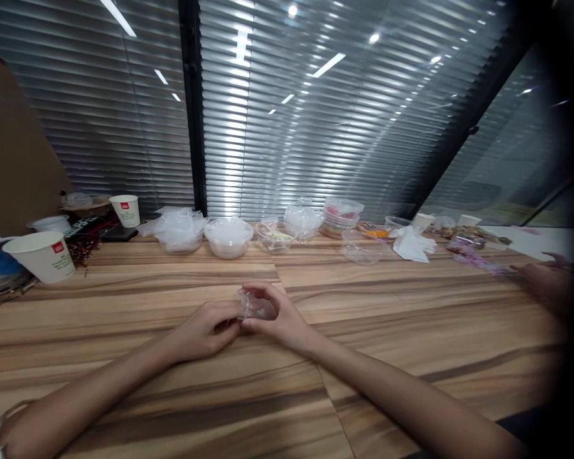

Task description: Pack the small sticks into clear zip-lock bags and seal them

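Note:
Between my hands, low over the wooden table (210, 408), is a small clear plastic cup (257, 310) tipped on its side. My right hand (287, 322) curls round it from the right, thumb below and fingers above. From the left, my left hand (208, 328) has its fingers closed at the cup's rim; the fingertips are partly hidden, so I cannot tell whether they reach inside.
Along the window stand a lidded white bowl (228, 237), a bowl with plastic bags (179, 229), clear tubs (342, 213) and crumpled tissue (414, 243). Paper cups (45, 257) are on the left. Another person's hand (548, 280) is at far right by pink wrapping (481, 260).

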{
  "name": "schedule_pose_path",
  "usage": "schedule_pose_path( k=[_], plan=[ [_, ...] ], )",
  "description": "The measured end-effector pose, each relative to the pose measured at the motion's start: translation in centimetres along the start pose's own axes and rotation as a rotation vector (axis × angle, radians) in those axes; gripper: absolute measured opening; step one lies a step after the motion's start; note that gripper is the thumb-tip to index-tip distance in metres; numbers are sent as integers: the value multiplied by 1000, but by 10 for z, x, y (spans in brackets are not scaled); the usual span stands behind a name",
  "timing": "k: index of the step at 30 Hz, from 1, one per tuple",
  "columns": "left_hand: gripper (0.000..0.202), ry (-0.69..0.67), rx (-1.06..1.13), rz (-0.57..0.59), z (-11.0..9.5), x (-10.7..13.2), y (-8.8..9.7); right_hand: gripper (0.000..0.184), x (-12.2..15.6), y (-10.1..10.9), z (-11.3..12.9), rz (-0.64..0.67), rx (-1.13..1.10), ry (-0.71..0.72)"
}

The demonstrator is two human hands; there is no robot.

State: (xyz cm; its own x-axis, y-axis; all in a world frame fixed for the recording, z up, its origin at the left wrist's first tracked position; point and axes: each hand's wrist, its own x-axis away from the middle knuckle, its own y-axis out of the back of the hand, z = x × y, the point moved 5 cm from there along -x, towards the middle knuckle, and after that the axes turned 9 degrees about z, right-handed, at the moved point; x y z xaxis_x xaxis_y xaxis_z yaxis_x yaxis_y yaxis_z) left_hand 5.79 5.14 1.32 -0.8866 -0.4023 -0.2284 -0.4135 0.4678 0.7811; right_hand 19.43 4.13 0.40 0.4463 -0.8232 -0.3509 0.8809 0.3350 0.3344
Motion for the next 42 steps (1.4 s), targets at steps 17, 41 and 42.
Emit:
schedule_pose_path(
  k=[17, 41, 42],
  plan=[
    [18, 51, 11, 3, 4, 0, -2, 54, 0, -3, -7, 30, -92, -82],
    [21, 99, 15, -90, 1, 3, 8, 48, -1, -2, -5, -1, -15, -88],
    [20, 118, 17, -127, 3, 4, 10, 48, -1, -3, -6, -1, -18, -97]
  ],
)
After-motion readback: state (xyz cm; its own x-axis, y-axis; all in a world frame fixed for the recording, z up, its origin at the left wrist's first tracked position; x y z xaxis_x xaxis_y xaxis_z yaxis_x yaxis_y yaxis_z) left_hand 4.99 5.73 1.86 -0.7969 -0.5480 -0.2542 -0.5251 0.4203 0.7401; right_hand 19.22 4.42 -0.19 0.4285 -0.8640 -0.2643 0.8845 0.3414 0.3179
